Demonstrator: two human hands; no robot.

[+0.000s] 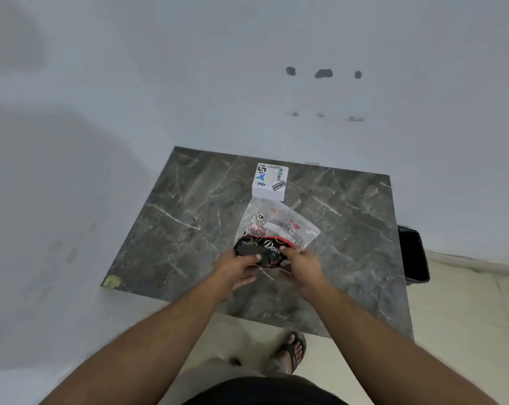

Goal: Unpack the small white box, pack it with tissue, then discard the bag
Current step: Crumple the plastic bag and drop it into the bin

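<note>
Both hands, left hand [238, 268] and right hand [301, 266], pinch the dark wrapper [260, 252] at frame centre; clear bag [279, 226] runs lengthwise up toward the white box [269, 181].

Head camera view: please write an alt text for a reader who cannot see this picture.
Both hands, left hand and right hand, hold a dark Dove wrapper at the near end of a clear plastic bag on a dark marble table. Behind the bag stands a small white box with stickers; a black bin sits at the table's right.
</note>
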